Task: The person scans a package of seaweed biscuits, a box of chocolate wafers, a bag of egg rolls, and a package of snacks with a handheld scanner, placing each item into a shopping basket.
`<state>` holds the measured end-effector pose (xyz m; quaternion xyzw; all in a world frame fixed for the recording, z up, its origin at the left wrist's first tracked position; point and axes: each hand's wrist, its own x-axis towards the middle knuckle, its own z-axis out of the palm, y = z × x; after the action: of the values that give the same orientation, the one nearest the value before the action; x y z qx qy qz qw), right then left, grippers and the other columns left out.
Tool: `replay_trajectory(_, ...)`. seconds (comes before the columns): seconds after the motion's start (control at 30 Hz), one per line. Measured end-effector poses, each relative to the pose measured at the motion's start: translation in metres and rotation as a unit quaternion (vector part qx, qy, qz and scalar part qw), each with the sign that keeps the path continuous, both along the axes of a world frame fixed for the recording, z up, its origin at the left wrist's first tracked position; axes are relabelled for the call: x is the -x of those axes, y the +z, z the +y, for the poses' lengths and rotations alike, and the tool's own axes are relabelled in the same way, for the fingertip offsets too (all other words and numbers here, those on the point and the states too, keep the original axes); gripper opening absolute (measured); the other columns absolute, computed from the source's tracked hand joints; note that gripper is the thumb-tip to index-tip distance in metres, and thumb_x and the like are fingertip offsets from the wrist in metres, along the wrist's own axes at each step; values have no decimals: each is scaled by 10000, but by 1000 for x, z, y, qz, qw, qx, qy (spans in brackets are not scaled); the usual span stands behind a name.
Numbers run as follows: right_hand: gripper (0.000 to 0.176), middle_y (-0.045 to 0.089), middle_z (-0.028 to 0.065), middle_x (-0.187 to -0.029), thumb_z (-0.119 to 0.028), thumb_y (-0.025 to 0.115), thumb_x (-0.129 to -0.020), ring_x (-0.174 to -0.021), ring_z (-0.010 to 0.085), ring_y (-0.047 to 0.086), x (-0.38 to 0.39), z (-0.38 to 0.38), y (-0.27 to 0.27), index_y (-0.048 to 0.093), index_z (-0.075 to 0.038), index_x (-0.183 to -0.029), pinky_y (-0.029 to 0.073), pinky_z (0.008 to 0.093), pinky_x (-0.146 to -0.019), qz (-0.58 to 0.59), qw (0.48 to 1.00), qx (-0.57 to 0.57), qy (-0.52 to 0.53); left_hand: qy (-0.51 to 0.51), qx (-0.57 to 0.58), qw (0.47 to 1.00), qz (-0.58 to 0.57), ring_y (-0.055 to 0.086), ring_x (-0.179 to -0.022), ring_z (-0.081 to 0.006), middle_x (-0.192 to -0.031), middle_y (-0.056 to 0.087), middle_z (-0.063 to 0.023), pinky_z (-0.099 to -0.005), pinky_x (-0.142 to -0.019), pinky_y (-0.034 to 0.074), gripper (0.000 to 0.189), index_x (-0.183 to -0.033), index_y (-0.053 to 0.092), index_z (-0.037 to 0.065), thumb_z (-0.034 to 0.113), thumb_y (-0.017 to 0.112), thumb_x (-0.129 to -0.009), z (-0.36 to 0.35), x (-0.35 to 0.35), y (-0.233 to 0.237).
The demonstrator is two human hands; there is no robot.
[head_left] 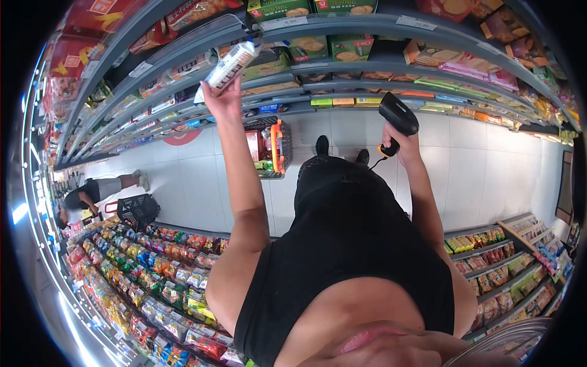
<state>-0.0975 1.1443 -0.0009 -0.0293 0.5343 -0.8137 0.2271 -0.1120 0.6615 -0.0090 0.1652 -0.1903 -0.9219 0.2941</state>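
Observation:
My left hand (pixel 225 101) is raised at the upper left, its fingers round a long white packet (pixel 231 68) with printed text. The packet is tilted and held close to the front of the shelves. My right hand (pixel 402 145) grips the handle of a black handheld scanner (pixel 398 114), with a dark cord hanging below it. The scanner's head is up near the lower shelves. Below my left hand, a shopping basket (pixel 269 147) with an orange handle stands on the floor and holds red and green packages.
Shelves (pixel 367 66) of boxed and bagged goods curve across the front. Behind me are racks of colourful snack bags (pixel 177 278) and more packets (pixel 495 275). Another person (pixel 92 194) is at the far left beside a black basket (pixel 138 210). Pale tiles (pixel 477 159) cover the floor.

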Motion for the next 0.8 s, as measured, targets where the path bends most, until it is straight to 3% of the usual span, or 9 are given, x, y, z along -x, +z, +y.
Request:
replay_trajectory(0.33,102,587,33,-690,-55,706,-919,-574,117,568,-3,9,0,631,-6,-968,459,281,-566,2,1000,-9,-12,-2,63,992,-105,485,-1337,-436,-1403,509,-218,-668,-1110,422,548,-1336,493,18,439,606,-1005,-26,53,33)
replay_trajectory(0.5,105,591,30,-689,-60,703,-923,-577,112,567,-5,17,-2,629,-8,-976,458,273,-576,2,999,-7,-31,52,136,978,-147,546,-1214,-413,-1328,492,-178,-657,-1025,508,412,-1276,483,18,264,588,-962,-31,75,27)
replay_trajectory(0.6,104,593,28,-689,-75,696,-937,-580,108,566,-6,19,0,631,-8,-983,459,270,-582,8,999,-7,-46,50,166,975,-136,533,-1228,-411,-1318,502,-166,-652,-1016,512,415,-1263,494,20,274,603,-954,-29,76,28)
replay_trajectory(0.8,104,589,20,-678,-76,692,-943,-570,106,561,-9,21,-7,633,-5,-990,457,272,-578,8,997,-23,-71,27,114,992,-51,555,-1181,-308,-1190,610,-118,-627,-1075,395,240,-1080,588,73,239,604,-907,-34,71,25)
